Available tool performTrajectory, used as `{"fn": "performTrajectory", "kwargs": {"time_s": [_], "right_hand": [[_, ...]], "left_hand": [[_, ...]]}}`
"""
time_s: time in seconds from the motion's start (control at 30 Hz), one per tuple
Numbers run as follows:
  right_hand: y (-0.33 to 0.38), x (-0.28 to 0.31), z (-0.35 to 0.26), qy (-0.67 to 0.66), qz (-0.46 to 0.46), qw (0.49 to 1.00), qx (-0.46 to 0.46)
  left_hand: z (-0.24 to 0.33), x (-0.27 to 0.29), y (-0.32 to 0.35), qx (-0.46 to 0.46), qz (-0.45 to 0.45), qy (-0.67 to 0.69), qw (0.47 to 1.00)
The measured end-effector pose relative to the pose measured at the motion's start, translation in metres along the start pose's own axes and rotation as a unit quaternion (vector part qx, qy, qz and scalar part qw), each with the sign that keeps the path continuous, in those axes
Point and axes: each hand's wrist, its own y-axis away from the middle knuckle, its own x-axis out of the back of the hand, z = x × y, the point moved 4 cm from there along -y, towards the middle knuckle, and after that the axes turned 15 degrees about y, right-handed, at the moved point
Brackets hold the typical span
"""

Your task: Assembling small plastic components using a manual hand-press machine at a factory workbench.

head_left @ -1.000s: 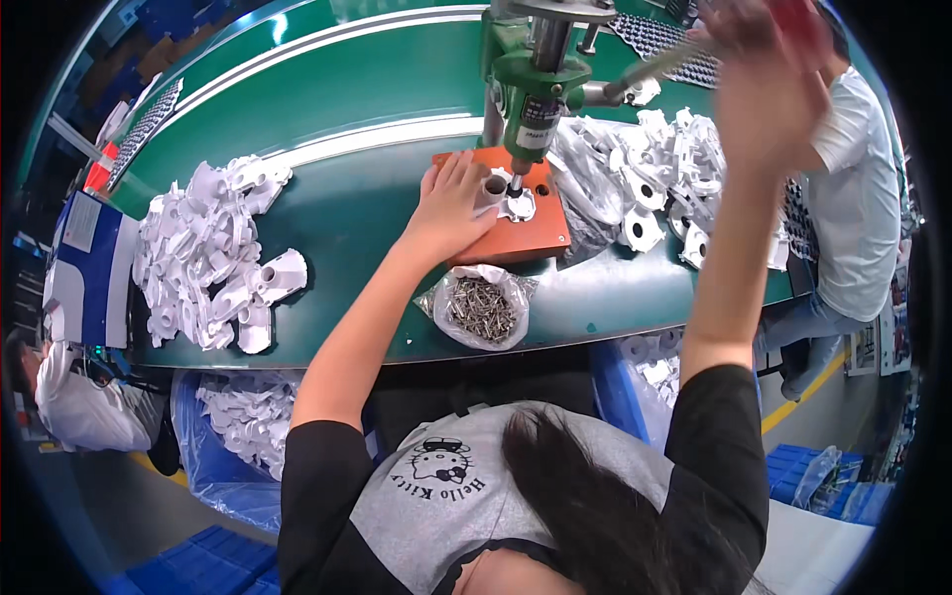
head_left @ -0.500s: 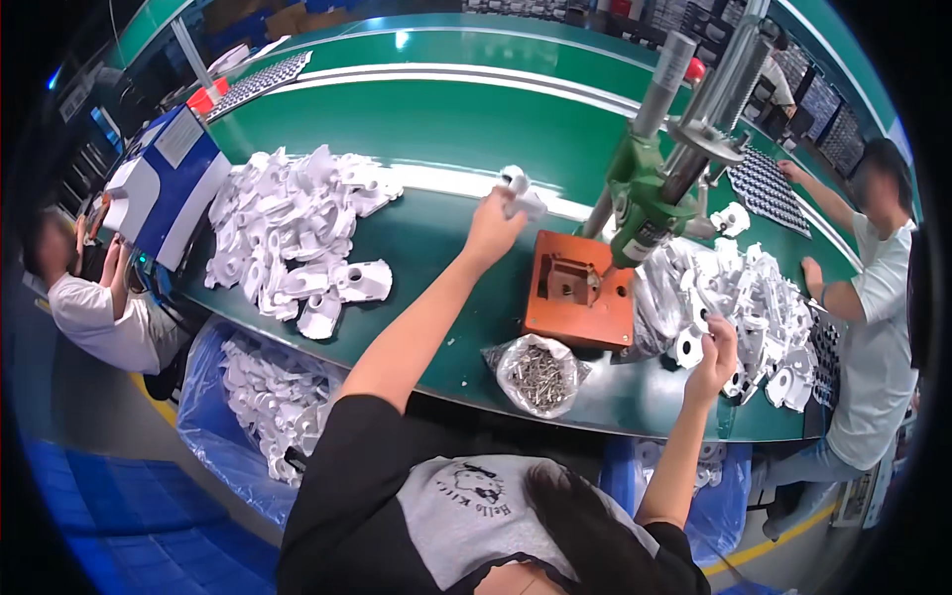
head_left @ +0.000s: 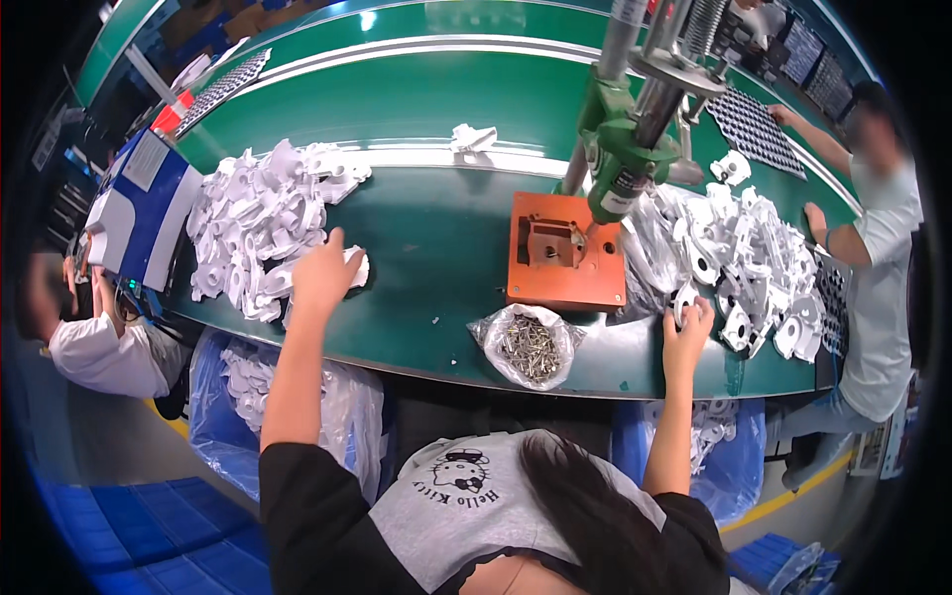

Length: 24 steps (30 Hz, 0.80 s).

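My left hand [head_left: 323, 278] is over the near right side of a heap of white plastic parts [head_left: 260, 213]. Its fingers are spread, and a white part [head_left: 360, 270] lies against them. In my right hand [head_left: 686, 337], the fingers are closed round a white plastic part with a round hole [head_left: 683, 299], beside the right-hand heap of similar parts [head_left: 759, 263]. A single white part [head_left: 474, 139] rests at the far metal rail. Between my hands stands a green press [head_left: 625, 159] over an orange fixture block [head_left: 565, 283].
A clear bag of small metal pins [head_left: 534, 347] sits at the bench's front edge. Blue lined bins [head_left: 372, 407] with white parts stand below. A blue-and-white machine [head_left: 144, 213] is at left. One co-worker [head_left: 878, 288] works at right, another [head_left: 109, 347] at left.
My left hand has left its white part at the far rail and moved left and nearer to the left heap. My right hand has drawn slightly nearer with a part in its fingers.
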Motion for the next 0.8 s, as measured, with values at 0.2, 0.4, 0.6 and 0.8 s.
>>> {"fn": "performTrajectory", "kwargs": {"time_s": [0.2,0.4,0.6,0.8], "right_hand": [[0.012,0.009,-0.008,-0.103,0.012,0.994,-0.03],[0.018,0.022,-0.003,-0.218,0.03,0.972,-0.085],[0.016,0.014,-0.003,-0.274,0.036,0.956,-0.101],[0.014,0.009,0.006,-0.298,0.042,0.948,-0.102]], "left_hand": [[-0.022,-0.03,-0.002,-0.013,0.011,-0.058,0.998],[0.077,-0.051,-0.057,-0.126,-0.019,0.184,0.975],[0.149,-0.111,-0.161,-0.155,-0.017,0.324,0.933],[0.116,-0.103,-0.168,-0.132,0.161,0.403,0.892]]}}
